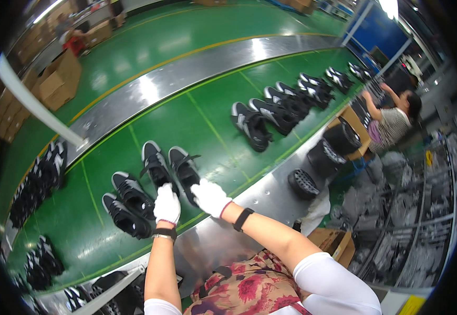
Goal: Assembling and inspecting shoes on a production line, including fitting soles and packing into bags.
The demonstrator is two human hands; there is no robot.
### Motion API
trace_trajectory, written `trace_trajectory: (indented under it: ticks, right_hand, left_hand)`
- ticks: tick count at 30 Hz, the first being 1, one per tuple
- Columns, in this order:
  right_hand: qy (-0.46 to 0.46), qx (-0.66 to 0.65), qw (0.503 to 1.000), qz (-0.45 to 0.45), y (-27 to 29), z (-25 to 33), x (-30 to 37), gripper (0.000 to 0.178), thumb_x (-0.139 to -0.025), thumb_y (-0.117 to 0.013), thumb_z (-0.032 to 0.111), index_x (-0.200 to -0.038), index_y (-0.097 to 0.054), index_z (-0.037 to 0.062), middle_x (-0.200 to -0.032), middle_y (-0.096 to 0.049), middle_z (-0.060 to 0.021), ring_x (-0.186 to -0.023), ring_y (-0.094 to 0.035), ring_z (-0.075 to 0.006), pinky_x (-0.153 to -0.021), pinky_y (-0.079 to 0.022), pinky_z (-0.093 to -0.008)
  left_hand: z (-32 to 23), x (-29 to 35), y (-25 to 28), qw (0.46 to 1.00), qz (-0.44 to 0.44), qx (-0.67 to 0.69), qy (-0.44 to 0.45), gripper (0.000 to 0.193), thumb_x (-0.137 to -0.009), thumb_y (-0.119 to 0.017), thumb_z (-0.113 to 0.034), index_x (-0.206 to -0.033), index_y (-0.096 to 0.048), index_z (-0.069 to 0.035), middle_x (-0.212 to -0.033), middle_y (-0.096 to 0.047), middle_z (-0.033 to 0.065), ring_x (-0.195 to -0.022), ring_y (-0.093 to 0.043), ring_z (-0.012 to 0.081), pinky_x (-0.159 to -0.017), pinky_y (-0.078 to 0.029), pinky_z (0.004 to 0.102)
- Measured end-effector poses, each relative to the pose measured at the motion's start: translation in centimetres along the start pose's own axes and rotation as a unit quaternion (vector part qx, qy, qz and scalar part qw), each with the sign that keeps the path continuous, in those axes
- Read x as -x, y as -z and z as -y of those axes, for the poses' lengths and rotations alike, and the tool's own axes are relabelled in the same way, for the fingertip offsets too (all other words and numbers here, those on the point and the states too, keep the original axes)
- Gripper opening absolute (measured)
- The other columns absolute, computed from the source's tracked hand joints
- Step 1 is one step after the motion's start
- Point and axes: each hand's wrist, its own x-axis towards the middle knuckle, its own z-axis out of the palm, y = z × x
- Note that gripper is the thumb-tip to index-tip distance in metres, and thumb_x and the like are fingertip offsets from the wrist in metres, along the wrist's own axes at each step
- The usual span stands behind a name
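Both my hands wear white gloves and rest on a pair of black shoes with white soles on the green conveyor belt (pixel 186 115). My left hand (pixel 167 203) lies over the heel of the left shoe (pixel 155 163). My right hand (pixel 210 197) grips the heel end of the right shoe (pixel 183 165). A second black pair (pixel 127 202) lies just left of my left hand, soles toward me.
More black pairs (pixel 270 113) run up the belt to the far right. A person in a striped top (pixel 391 118) works at the belt's far end. Cardboard boxes (pixel 58 81) sit at the left. Black baskets (pixel 323 155) stand by the steel edge, and shoes (pixel 42 176) are stacked at left.
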Motion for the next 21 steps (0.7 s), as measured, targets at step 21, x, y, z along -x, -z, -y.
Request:
trace_trajectory:
  ticks: [21]
  right_hand:
    - [-0.160, 0.186, 0.969, -0.008, 19.7, -20.0, 25.8, 0.027, -0.082, -0.059, 0.008, -0.107, -0.066, 0.0167, -0.102, -0.059, -0.0157, -0.097, -0.061, -0.0368, -0.083, -0.052, -0.0466]
  left_hand:
    - [-10.5, 18.4, 0.1, 0.964, 0.089, 0.060, -0.242, 0.027, -0.081, -0.073, -0.026, -0.100, -0.070, -0.007, -0.092, -0.065, 0.0138, -0.090, -0.061, 0.0351, -0.079, -0.050, 0.0451]
